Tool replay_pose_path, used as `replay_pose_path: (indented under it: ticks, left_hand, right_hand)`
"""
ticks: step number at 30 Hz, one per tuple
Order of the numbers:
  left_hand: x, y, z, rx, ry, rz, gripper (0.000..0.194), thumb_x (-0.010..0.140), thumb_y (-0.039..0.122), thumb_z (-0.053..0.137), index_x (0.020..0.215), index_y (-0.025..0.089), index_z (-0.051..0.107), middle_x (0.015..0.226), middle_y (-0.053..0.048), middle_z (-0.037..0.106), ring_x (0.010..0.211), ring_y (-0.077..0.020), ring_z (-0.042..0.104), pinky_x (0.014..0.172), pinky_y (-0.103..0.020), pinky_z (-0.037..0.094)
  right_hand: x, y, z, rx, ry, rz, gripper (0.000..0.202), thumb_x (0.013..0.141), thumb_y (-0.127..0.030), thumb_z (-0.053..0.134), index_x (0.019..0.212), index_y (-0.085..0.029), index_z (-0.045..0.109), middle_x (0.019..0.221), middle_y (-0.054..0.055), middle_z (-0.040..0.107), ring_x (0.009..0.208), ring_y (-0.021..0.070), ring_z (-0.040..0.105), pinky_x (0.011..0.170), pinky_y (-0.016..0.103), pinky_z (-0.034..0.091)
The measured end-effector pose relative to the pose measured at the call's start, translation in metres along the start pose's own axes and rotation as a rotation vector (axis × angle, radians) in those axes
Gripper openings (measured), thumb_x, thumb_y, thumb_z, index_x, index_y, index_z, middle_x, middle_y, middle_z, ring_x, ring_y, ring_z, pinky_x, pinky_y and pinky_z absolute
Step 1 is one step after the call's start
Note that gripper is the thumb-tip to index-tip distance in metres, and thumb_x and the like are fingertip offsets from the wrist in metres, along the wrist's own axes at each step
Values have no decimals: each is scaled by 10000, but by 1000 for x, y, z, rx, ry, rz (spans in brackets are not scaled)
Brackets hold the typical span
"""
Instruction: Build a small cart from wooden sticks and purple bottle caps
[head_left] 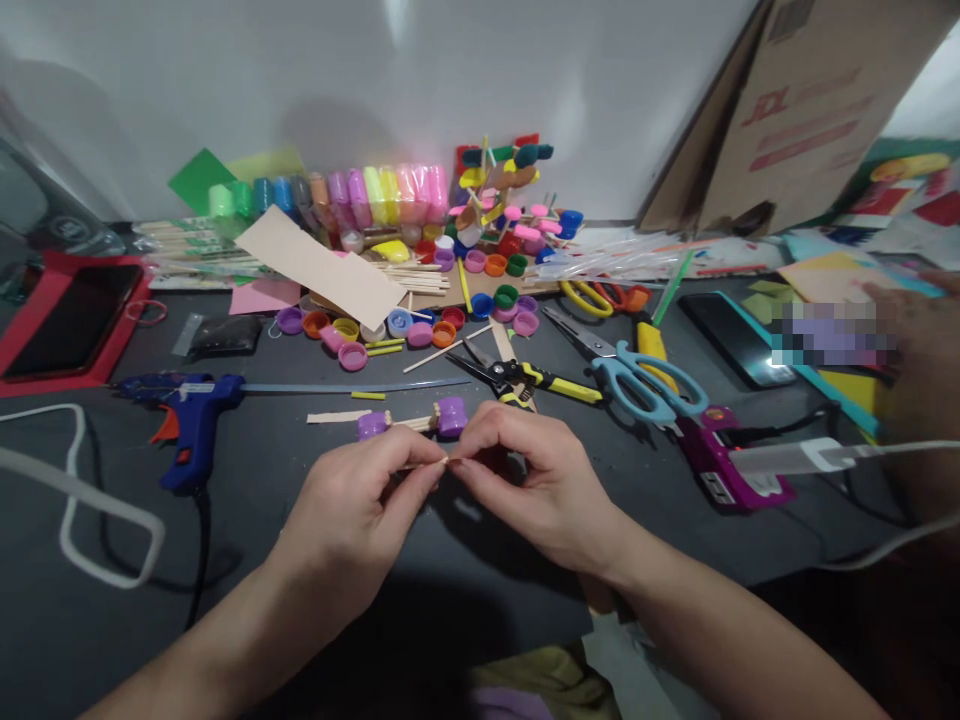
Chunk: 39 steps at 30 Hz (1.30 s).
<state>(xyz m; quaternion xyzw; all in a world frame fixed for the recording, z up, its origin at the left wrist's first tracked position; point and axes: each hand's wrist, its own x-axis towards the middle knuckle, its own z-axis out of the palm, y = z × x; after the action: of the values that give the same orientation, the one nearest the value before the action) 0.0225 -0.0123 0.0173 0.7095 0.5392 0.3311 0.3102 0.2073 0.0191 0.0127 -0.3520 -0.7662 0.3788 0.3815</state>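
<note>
My left hand (367, 490) is closed in a pinch on a thin pale wooden stick (444, 461), most of it hidden by the fingers. Fingertip to fingertip with it, my right hand (536, 480) pinches at the stick's end; what lies between its fingers is too small to make out. Just beyond both hands lies a piece made of pale sticks (412, 424) with a purple bottle cap (451, 416) at one end and another purple cap (371, 425) at the other. A flat wooden strip (337, 418) rests beside it.
A blue glue gun (193, 430) lies left. Yellow-black pliers (555, 382), blue scissors (645, 385) and a purple power strip (727, 460) are to the right. Coloured bottle caps (399, 322) and clay packs (386, 195) line the back. Another person's blurred arm (919, 400) reaches in at right.
</note>
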Motion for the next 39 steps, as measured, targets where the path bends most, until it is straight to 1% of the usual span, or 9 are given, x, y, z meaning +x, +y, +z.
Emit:
replay_pose_path:
  ticks: [4, 6, 13, 19, 22, 26, 30, 35, 39]
  left_hand:
    - [0, 0, 0, 48, 20, 80, 135, 883, 157, 581, 805, 202, 682, 714, 44, 737, 624, -105, 672, 604, -195, 442]
    - [0, 0, 0, 58, 23, 100, 136, 888, 153, 580, 809, 199, 680, 720, 44, 738, 631, -103, 675, 611, -191, 444]
    - [0, -3, 0, 57, -24, 65, 122, 889, 160, 582, 832, 201, 682, 719, 47, 739, 633, -105, 674, 597, -198, 435]
    - [0, -3, -2, -4, -95, -27, 143, 917, 206, 565, 840, 208, 686, 685, 54, 714, 612, -98, 651, 591, -195, 436]
    - [1, -2, -2, 3, -93, -13, 149, 912, 201, 566, 839, 204, 696, 686, 51, 712, 606, -98, 644, 587, -195, 432]
    - [0, 0, -2, 30, -59, 43, 140, 891, 144, 580, 831, 201, 693, 702, 59, 721, 611, -88, 646, 592, -184, 426]
    - [-1, 0, -1, 77, -26, 103, 145, 888, 120, 587, 798, 194, 674, 708, 61, 718, 623, -81, 649, 606, -178, 422]
    - [-1, 1, 1, 44, -28, 108, 142, 891, 130, 588, 815, 196, 688, 741, 56, 735, 657, -77, 667, 637, -165, 435]
    - [0, 0, 3, -73, -37, -52, 107, 882, 216, 601, 835, 197, 696, 714, 41, 731, 594, -91, 644, 558, -174, 435]
  right_hand:
    - [1, -2, -1, 67, -25, 118, 123, 860, -128, 628, 755, -189, 608, 681, -23, 570, 577, 95, 492, 522, 214, 389]
    - [1, -3, -1, 73, -37, 133, 126, 858, -118, 624, 753, -188, 609, 677, -26, 567, 572, 93, 487, 520, 212, 386]
    - [1, 1, -3, -56, -58, -72, 150, 864, -76, 593, 766, -189, 612, 718, 6, 591, 646, 125, 523, 587, 249, 401]
    - [0, 1, -5, -73, -76, -117, 145, 896, -95, 580, 797, -194, 619, 738, 19, 610, 662, 136, 539, 605, 258, 414]
    - [1, -1, -5, -50, -58, -57, 141, 881, -96, 598, 775, -186, 620, 714, 4, 593, 637, 120, 523, 584, 239, 404]
    - [3, -4, -4, 53, -58, 136, 124, 864, -134, 629, 744, -166, 621, 667, -27, 561, 573, 86, 476, 528, 198, 376]
    - [4, -4, -4, 117, -114, 297, 129, 859, -179, 627, 733, -155, 639, 629, -30, 555, 566, 88, 466, 522, 196, 372]
    - [3, -1, -5, 187, -129, 335, 141, 856, -222, 640, 733, -156, 646, 612, -36, 529, 561, 88, 437, 512, 195, 360]
    - [2, -2, -4, 187, -84, 295, 138, 835, -181, 640, 702, -156, 615, 594, -50, 498, 532, 73, 406, 489, 187, 337]
